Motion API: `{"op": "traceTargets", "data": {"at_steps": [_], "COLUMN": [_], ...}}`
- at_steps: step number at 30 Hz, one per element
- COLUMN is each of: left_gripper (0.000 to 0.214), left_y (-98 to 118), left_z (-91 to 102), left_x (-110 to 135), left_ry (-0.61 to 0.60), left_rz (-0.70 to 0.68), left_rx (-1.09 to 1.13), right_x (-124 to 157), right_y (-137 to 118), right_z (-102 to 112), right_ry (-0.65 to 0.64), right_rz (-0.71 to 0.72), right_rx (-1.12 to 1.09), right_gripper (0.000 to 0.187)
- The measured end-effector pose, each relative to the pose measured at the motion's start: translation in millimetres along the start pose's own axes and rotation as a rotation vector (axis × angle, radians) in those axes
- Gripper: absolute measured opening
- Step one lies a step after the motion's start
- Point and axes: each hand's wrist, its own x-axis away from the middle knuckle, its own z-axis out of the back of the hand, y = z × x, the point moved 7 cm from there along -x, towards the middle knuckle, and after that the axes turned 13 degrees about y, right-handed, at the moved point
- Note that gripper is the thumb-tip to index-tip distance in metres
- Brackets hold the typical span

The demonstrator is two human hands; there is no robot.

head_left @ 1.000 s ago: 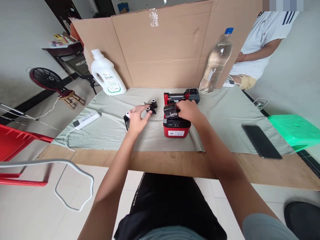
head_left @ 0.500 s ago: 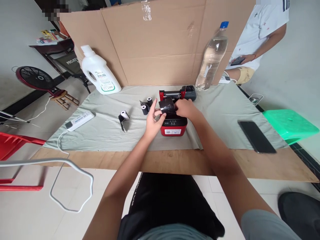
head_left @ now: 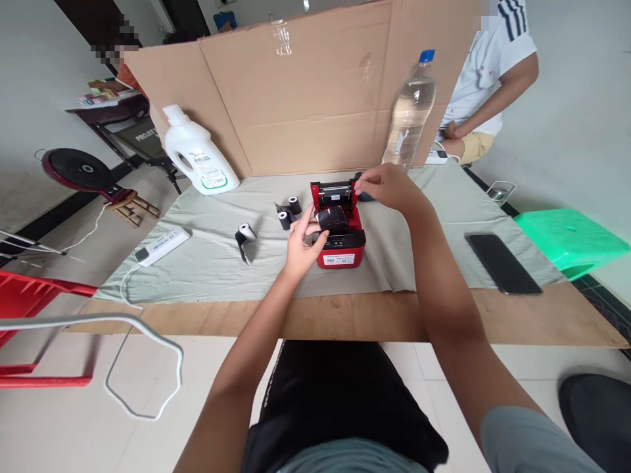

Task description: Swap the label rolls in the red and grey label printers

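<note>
A small red and black label printer (head_left: 341,260) stands on the cloth in front of me, its lid (head_left: 336,187) raised. A shiny black ribbon roll (head_left: 332,219) is over the printer's opening, with the fingers of my left hand (head_left: 303,240) at its left end, seemingly in its core. My left thumb points toward the printer's front panel. My right hand (head_left: 389,187) is closed, fingertips at the right edge of the lid. Left of the printer are two small black rolls with white cores (head_left: 284,219), and farther left another partly unwound roll (head_left: 245,232).
A white jug (head_left: 200,154) and a clear bottle with blue cap (head_left: 411,112) stand against the cardboard screen (head_left: 305,98). A power strip (head_left: 165,246) lies at left, a phone (head_left: 501,263) at right. Beyond the screen sits a person (head_left: 486,85); a green stool (head_left: 572,240) stands right.
My right hand has gone from the ribbon roll up to the lid's right edge. The lid stands more upright. My left hand has stayed at the roll.
</note>
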Motion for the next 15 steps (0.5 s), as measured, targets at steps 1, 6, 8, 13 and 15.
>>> {"op": "traceTargets", "data": {"at_steps": [1,6,8,13,15], "left_gripper": [0.069,0.043,0.023,0.014,0.014], "left_y": [5,30,41,54,52], "left_z": [-0.7,-1.9,-0.4,-0.9,-1.8], "left_x": [1,8,10,18,20], "left_ry": [-0.013,-0.024,-0.013,-0.078,-0.105], "left_rz": [-0.056,-0.296,-0.373,-0.443,-0.424], "left_rx": [-0.03,-0.133,-0.144,-0.147,-0.145], "right_x": [-1,-3,-2,5,12], "right_y": [3,3,-1,-19,-21], "right_z": [8,-6,-13,-9,-16], "right_ry": [0.099,0.155,0.097,-0.03,-0.238], "right_rz": [-0.014,-0.004,0.003,0.043,0.01], "right_rx": [0.0,-0.005,-0.009,0.013,0.052], "right_gripper": [0.029,0.036,0.034,0.024,0.022]}}
